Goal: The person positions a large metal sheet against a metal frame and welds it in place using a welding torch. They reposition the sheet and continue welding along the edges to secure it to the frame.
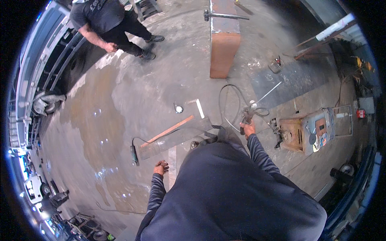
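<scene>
My right hand [249, 128] is wrapped round a dark hand tool with a silvery head [248, 115], held out ahead of me at the right. Loops of dark cable [220, 100] lie around this tool, and a thin pale rod [268, 91] extends from beside its head toward the far right. My left hand [161, 167] hangs lower at the left, its fingers loosely bent and apart, with nothing visible in them. Nearest to it are a pale flat strip [172, 162] and a green-and-dark angle grinder [134, 155] lying on the floor with its cord.
A rust-brown steel beam [225, 54] stands ahead, with a bar clamp [229, 16] across it. A square [198, 107], a tape measure [178, 108] and a reddish strip [167, 131] lie on the floor. Right stands a rusty machine [292, 134]. A person [116, 26] stands far left near a vehicle.
</scene>
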The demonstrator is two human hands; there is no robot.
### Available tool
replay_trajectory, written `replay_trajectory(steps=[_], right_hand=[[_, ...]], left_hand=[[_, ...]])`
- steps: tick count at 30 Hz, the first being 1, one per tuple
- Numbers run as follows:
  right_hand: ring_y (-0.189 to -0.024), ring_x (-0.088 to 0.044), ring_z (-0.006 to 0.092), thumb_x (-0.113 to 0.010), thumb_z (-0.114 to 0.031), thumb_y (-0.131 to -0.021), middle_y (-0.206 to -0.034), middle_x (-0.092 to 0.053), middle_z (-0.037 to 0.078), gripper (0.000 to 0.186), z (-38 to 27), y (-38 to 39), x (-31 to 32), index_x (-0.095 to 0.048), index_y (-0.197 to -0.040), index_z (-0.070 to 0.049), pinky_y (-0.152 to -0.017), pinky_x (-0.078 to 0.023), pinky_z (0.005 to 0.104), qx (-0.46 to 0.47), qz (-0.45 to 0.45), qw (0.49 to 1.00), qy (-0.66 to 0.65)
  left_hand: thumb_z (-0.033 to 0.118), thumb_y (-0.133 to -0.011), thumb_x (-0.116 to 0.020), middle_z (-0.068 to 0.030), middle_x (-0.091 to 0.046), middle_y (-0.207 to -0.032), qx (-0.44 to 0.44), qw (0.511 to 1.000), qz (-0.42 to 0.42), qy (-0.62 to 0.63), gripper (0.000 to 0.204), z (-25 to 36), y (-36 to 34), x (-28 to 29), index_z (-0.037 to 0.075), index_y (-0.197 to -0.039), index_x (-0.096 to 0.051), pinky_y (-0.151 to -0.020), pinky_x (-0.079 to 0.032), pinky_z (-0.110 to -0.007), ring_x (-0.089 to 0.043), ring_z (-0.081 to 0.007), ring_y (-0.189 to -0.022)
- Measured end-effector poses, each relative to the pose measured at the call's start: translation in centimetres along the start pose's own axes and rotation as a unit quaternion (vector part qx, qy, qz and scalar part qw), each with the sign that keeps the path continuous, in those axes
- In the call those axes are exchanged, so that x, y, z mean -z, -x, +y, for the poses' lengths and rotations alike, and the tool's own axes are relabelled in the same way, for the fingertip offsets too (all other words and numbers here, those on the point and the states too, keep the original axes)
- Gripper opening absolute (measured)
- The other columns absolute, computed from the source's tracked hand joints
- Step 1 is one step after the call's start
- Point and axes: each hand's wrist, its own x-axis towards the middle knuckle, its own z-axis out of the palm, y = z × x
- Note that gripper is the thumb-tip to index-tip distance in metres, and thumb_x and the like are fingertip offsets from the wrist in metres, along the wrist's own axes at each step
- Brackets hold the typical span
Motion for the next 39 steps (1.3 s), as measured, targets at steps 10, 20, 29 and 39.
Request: replay_trajectory(steps=[10,20,29,39], right_hand=[[-0.112,-0.063,0.0322,-0.087,-0.018,-0.069,-0.117,-0.068,0.017,0.064,3.4,2.9,1.3,-0.060,-0.125,-0.003,-0.098,-0.047,0.0390,-0.028,-0.050,0.985,0.164],[-0.100,-0.063,0.0248,-0.080,-0.005,-0.072,-0.109,-0.069,0.010,0.057,5.1,5.7,2.6,-0.060,-0.125,-0.004,-0.090,-0.049,0.0380,-0.005,0.003,0.988,0.151],[-0.087,-0.059,0.0212,-0.075,0.002,-0.076,-0.098,-0.064,0.005,0.047,5.7,6.4,1.8,-0.059,-0.120,-0.005,-0.080,-0.047,0.0342,0.023,0.030,0.996,-0.083],[-0.077,-0.059,0.0191,-0.078,-0.007,-0.080,-0.090,-0.066,0.006,0.031,2.8,2.1,0.0,-0.064,-0.108,-0.003,-0.067,-0.046,0.0366,-0.131,0.128,0.979,-0.086]], left_hand=[[0.018,-0.090,-0.061,-0.0052,-0.069,-0.100,-0.026,0.998,-0.028,-0.054,0.020,4.6,0.4,-1.9,0.012,-0.110,-0.063,-0.076,-0.053,-0.040,-0.069,-0.0250,-0.089],[0.014,-0.089,-0.061,-0.0083,-0.071,-0.099,-0.021,0.998,-0.030,-0.049,0.026,0.0,0.0,0.8,0.011,-0.114,-0.065,-0.067,-0.055,-0.039,-0.070,-0.0264,-0.081],[0.011,-0.089,-0.061,-0.0081,-0.070,-0.096,-0.019,0.999,-0.009,-0.038,0.035,-0.9,-3.1,5.8,0.006,-0.123,-0.060,-0.062,-0.054,-0.039,-0.068,-0.0238,-0.075],[0.013,-0.090,-0.064,-0.0078,-0.068,-0.097,-0.066,0.998,-0.002,-0.021,0.038,7.0,-5.0,3.6,0.002,-0.126,-0.058,-0.066,-0.055,-0.036,-0.069,-0.0219,-0.079]])
